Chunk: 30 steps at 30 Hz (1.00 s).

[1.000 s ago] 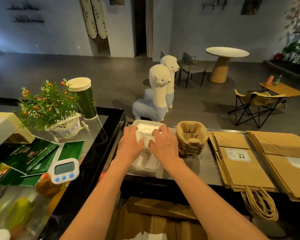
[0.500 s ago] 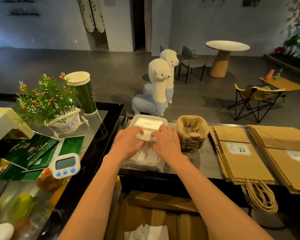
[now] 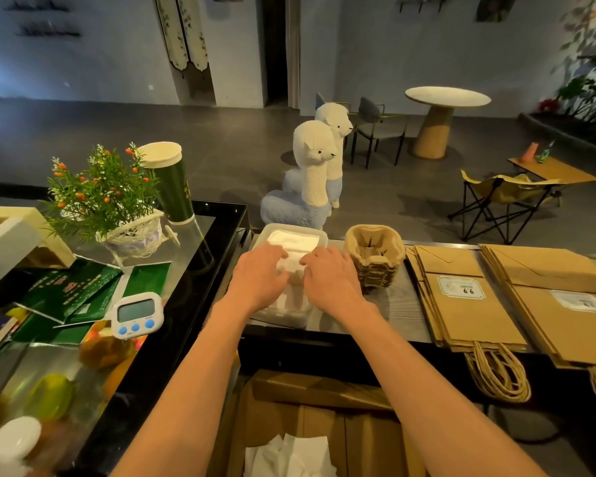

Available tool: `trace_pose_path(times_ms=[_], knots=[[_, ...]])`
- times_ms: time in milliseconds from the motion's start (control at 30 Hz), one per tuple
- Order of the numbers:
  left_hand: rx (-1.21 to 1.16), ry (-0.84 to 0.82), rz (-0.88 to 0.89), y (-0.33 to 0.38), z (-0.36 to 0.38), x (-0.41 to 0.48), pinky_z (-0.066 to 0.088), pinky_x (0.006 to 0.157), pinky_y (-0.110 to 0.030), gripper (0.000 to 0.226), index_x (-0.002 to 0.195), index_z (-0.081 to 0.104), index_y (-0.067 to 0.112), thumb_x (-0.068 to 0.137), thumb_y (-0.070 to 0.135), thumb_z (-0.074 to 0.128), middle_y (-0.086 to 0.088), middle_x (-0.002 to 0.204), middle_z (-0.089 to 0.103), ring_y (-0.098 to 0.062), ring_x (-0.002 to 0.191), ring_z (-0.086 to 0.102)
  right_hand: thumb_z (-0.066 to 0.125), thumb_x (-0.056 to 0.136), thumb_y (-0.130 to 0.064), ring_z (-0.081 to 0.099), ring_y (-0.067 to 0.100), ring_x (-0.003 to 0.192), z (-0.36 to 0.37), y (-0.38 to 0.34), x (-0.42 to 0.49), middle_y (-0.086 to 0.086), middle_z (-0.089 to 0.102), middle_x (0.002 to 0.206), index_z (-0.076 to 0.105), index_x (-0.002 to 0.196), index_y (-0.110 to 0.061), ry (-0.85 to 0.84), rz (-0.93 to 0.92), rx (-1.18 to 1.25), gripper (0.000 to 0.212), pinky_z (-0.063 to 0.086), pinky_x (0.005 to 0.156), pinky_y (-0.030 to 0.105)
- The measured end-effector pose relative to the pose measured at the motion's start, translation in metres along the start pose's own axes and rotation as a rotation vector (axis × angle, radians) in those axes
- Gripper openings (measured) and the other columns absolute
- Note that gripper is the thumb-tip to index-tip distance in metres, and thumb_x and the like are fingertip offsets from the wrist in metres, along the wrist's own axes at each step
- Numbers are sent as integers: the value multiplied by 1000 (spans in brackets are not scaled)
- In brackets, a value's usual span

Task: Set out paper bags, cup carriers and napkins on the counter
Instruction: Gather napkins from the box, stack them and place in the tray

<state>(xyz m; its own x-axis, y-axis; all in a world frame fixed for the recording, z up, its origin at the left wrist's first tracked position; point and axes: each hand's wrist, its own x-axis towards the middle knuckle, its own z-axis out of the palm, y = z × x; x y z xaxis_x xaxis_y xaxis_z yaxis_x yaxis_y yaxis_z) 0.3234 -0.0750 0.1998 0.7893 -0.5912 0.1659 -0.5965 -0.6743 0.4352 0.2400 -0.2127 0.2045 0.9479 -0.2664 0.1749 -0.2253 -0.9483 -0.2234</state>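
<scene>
We press our left hand (image 3: 260, 271) and right hand (image 3: 331, 278), fingers close together, onto the napkins (image 3: 291, 239) in the clear tray (image 3: 264, 233) on the worktop (image 3: 398, 306), just left of the cup carriers (image 3: 375, 259).

Napkins (image 3: 291, 242) lie in the tray (image 3: 289, 227) under the left hand (image 3: 259, 274) and right hand (image 3: 331, 281). Cup carriers (image 3: 375, 261) stand just right of the right hand, paper bags (image 3: 468, 311) beyond them; timer (image 3: 136, 315) left of the left hand.

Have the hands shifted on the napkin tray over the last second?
Yes. The left hand and right hand have drawn back toward the person: more of the napkins shows between them and the far rim of the tray.
</scene>
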Motion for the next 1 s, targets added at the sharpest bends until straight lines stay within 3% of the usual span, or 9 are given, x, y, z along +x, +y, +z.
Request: trace_pose_path(times_ms=[100, 200, 300, 433, 733, 833, 933, 1000], knots=[[-154, 196, 53, 9, 8, -23, 44, 104, -31, 29, 128, 63, 23, 99, 22, 61, 8, 130, 64, -9, 118, 58, 50, 100, -13, 50, 19, 119, 5, 0, -22, -2, 62, 127, 67, 126, -22, 173, 44, 182, 32, 41, 102, 33], [-391, 369, 52, 17, 21, -54, 49, 87, -12, 20, 120, 64, 22, 100, 22, 61, 17, 110, 63, 5, 100, 58, 52, 98, -7, 56, 16, 110, 12, -1, -48, -3, 65, 118, 69, 117, -20, 270, 61, 347, 29, 50, 90, 32], [-601, 363, 45, 23, 35, -84, 53, 73, -11, 12, 114, 61, 26, 102, 22, 60, 23, 100, 62, 0, 95, 62, 54, 100, -11, 58, 7, 104, 23, -3, -76, -10, 63, 111, 68, 113, -22, 298, 117, 580, 22, 51, 86, 25], [-727, 245, -1, 23, 58, -117, 53, 65, -15, 8, 110, 63, 22, 103, 20, 59, 9, 89, 68, -9, 76, 67, 57, 101, -12, 61, 1, 100, 43, -2, -112, -12, 65, 107, 68, 112, -22, 295, 217, 821, 18, 51, 83, 18], [-719, -50, -243, 1, 126, -180, 53, 67, -19, 9, 106, 65, 26, 102, 21, 58, 5, 87, 68, -9, 75, 67, 59, 101, -14, 60, -3, 99, 116, 12, -188, -15, 65, 106, 67, 110, -28, -32, 482, 914, 19, 46, 81, 11], [-719, -154, -310, -18, 157, -203, 59, 76, -39, 8, 104, 64, 24, 103, 18, 59, 3, 86, 67, -13, 75, 67, 57, 102, -15, 58, 0, 101, 150, 20, -215, -14, 63, 108, 65, 113, -29, -156, 594, 864, 19, 43, 78, 12], [-592, -293, -350, -39, 187, -225, 60, 83, -49, 16, 102, 61, 47, 102, 31, 58, 17, 94, 68, -8, 84, 70, 54, 103, -15, 59, 11, 105, 187, 27, -236, -8, 62, 112, 61, 123, -23, -345, 687, 808, 23, 45, 79, 21], [-556, -357, -415, -42, 194, -235, 58, 86, -48, 19, 97, 58, 52, 103, 34, 57, 16, 101, 68, -15, 92, 70, 53, 103, -11, 59, 16, 108, 204, 29, -242, -2, 62, 117, 60, 123, -20, -441, 783, 838, 24, 49, 87, 26]])
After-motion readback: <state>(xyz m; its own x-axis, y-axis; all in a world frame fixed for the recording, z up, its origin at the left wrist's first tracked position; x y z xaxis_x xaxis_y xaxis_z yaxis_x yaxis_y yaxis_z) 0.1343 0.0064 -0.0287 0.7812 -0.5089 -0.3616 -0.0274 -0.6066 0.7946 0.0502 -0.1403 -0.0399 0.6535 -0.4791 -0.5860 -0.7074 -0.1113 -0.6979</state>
